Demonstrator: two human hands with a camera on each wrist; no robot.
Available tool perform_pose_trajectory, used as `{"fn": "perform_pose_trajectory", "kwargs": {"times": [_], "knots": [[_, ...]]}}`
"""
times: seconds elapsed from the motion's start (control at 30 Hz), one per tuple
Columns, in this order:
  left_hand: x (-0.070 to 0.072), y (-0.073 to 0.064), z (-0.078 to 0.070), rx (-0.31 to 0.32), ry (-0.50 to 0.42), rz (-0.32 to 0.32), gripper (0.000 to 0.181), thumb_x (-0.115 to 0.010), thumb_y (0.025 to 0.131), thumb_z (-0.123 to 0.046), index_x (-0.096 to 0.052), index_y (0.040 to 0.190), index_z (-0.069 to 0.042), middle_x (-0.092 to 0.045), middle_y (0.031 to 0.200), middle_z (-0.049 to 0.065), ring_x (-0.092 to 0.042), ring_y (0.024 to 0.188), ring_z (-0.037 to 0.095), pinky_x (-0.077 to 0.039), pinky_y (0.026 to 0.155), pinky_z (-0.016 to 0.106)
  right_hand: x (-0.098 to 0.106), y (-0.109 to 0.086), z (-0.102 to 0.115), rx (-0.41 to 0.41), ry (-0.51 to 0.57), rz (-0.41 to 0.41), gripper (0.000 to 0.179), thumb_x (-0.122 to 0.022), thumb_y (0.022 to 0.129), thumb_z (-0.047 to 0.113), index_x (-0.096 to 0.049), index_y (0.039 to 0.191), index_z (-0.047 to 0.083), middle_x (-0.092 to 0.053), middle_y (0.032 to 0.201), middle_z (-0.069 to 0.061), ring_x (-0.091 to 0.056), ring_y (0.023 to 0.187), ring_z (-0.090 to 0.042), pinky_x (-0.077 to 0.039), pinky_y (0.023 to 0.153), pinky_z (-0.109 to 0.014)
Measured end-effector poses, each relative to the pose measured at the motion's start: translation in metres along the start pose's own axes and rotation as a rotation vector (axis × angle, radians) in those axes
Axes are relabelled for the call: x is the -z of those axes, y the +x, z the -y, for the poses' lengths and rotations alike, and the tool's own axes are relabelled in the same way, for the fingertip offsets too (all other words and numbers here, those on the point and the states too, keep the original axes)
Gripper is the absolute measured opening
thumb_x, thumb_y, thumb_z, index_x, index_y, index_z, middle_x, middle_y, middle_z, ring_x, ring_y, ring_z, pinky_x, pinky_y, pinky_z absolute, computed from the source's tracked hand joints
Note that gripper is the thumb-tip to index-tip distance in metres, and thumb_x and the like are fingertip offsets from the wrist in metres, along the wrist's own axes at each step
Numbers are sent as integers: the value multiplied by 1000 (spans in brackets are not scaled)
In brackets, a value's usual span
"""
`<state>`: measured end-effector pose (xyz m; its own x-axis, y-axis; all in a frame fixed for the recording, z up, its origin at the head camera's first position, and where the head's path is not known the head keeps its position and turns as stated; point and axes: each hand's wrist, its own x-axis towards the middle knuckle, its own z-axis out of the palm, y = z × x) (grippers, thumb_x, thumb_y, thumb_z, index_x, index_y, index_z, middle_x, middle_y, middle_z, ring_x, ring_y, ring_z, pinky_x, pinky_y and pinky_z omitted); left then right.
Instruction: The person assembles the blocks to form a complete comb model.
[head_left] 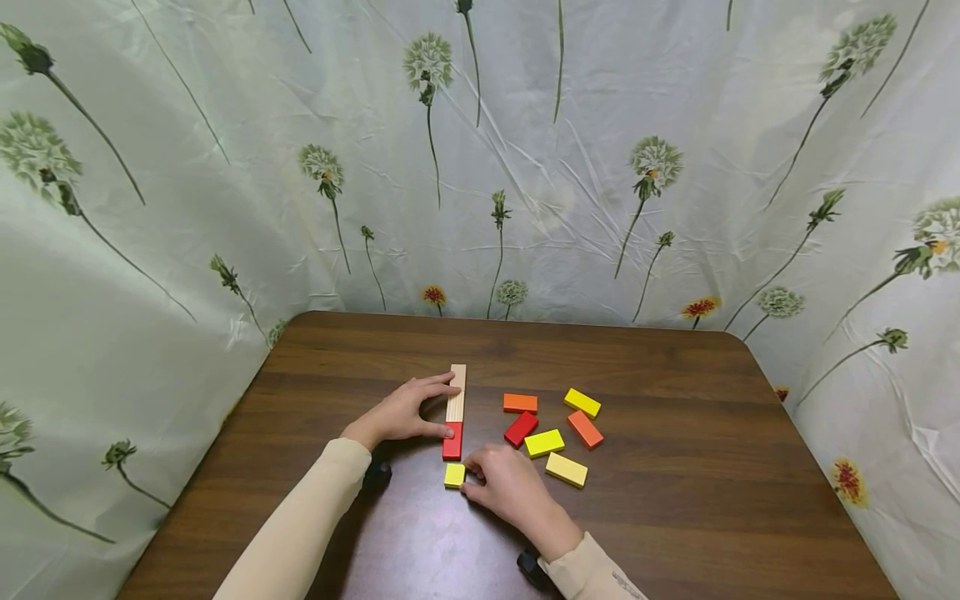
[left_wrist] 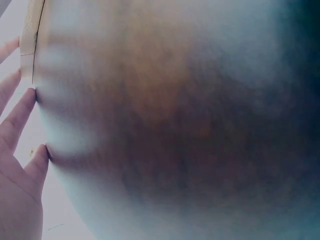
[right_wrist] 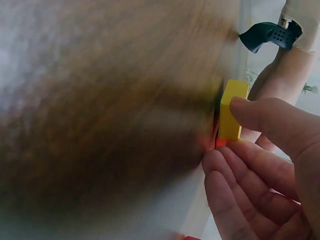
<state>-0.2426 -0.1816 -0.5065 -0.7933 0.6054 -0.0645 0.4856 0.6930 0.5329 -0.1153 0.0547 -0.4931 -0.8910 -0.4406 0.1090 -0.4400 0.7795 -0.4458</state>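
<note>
My left hand [head_left: 403,412] rests beside a straight row of blocks, fingers spread and fairly straight. Its fingertips touch the plain wooden part [head_left: 456,406] of the row, and its thumb touches the red block [head_left: 452,447] at the near end. Just below that red block, a yellow block [head_left: 454,476] lies in line with the row. My right hand [head_left: 512,485] pinches this yellow block between thumb and fingers; in the right wrist view the thumb [right_wrist: 247,112] presses its side. The left wrist view shows the left fingertips [left_wrist: 31,95] down at the tabletop.
Right of the row lie loose blocks: an orange block [head_left: 520,403], a yellow block [head_left: 582,403], a red block [head_left: 521,429], another orange block [head_left: 585,429], another yellow block [head_left: 543,443] and a pale yellow block [head_left: 566,470]. A flowered curtain [head_left: 540,183] hangs behind the brown table [head_left: 675,500].
</note>
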Motion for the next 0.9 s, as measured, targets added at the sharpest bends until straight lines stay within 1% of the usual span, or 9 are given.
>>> {"fn": "perform_pose_trajectory", "kwargs": {"times": [0.17,0.47,0.63,0.83,0.9], "knots": [[0,0,0,-11,-8,-2,78,-87,88,-52,-59,155,-24,-39,175,4,-39,160,37,-35,127,64,-3,3,0,5,-11,-29,19,-91,85,21,-84,99,11,-68,79,5,-55,69,-2,-49,63,-20],[-1,1,0,-19,-27,-10,77,-87,88,-51,-60,154,-23,-40,174,5,-39,159,38,-35,127,64,-5,7,1,-13,9,-41,20,-91,85,19,-81,100,10,-67,80,5,-55,70,-3,-50,63,-20],[-1,0,2,-15,-22,-2,77,-87,88,-51,-59,155,-23,-39,175,4,-38,160,38,-35,127,64,-7,7,-1,-8,19,-42,23,-90,87,19,-79,105,10,-68,84,3,-58,72,-4,-52,64,-20],[0,0,1,0,-23,5,77,-87,88,-50,-59,155,-25,-37,175,3,-37,161,37,-34,128,63,-10,8,-2,26,14,-40,24,-85,90,16,-80,113,13,-73,94,1,-62,78,-7,-57,70,-23],[0,0,0,2,-24,5,77,-88,88,-50,-60,155,-25,-37,176,2,-37,161,36,-34,128,63,-10,8,-2,38,17,-42,24,-85,90,15,-81,113,13,-73,95,0,-62,78,-7,-57,71,-23]]}}
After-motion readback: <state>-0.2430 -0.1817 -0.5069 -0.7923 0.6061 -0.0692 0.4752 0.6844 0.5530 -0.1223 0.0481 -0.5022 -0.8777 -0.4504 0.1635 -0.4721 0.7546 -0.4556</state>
